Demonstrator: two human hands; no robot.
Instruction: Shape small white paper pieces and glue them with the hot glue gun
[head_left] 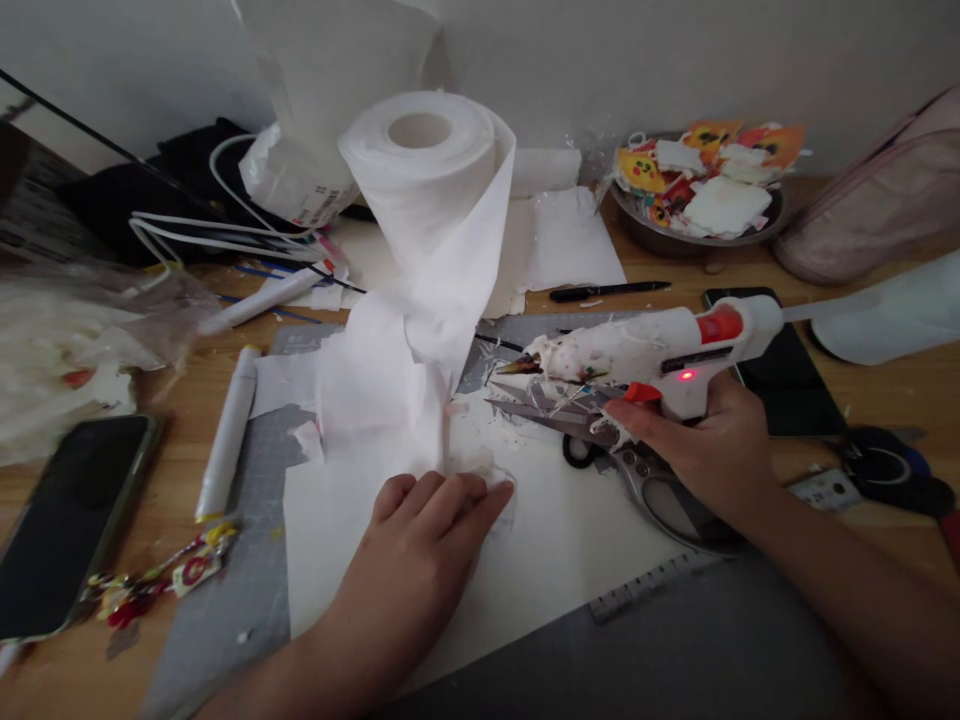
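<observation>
My right hand point(716, 440) is wrapped round the handle of a white hot glue gun point(637, 345), with a finger by its orange trigger. The gun's red light glows, and its dark, glue-crusted nozzle points left. Fingers bent together, my left hand point(431, 540) presses on a small whitish piece of tissue point(491, 475) over a white sheet point(547, 580). Just beyond it, a loose strip hangs down from a tissue roll point(420, 170) standing upright. Large scissors point(652, 480) lie beneath the glue gun, partly hidden by my right hand.
A grey cutting mat point(262, 530) lies under the sheet. To the left are a phone point(71, 520), a white marker point(229, 435) and a beaded charm point(169, 580). A metal bowl point(697, 235) of cut-outs, a black pen point(609, 290) and a second phone point(795, 385) are at the right.
</observation>
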